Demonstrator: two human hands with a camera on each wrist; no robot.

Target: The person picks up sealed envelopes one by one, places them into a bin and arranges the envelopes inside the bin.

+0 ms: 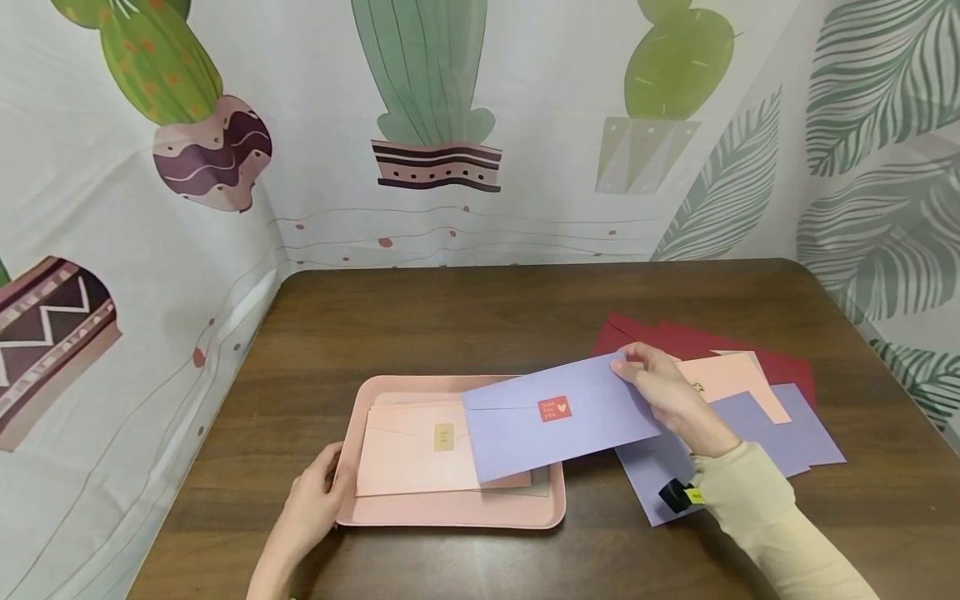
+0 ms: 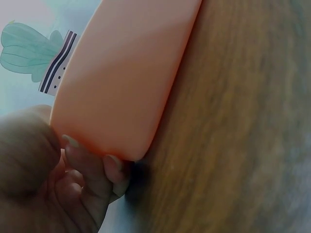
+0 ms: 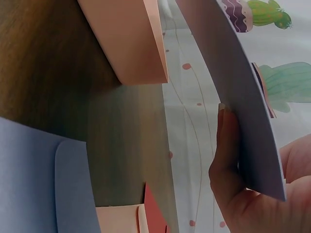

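Observation:
My right hand (image 1: 667,396) pinches a lavender envelope (image 1: 517,446) by its right end, thumb on the face and fingers behind. A red sticker with a heart marks that envelope, and its left part hangs over a pink tray (image 1: 457,512). Inside the tray lies a pale pink envelope (image 1: 401,458) with a gold sticker, partly covered by the lavender one; a greyish edge shows beneath it. My left hand (image 1: 311,496) grips the tray's left end, thumb at the rim. In the left wrist view its fingers (image 2: 87,170) curl against the tray's wall (image 2: 121,87).
At the right of the brown table (image 1: 450,317) lies a loose pile: red envelopes (image 1: 787,367), a peach envelope (image 1: 738,379) and lavender envelopes (image 1: 810,429). A black wrist camera (image 1: 677,496) sits by the right sleeve (image 1: 750,492). A cactus-print cloth (image 1: 555,108) hangs behind.

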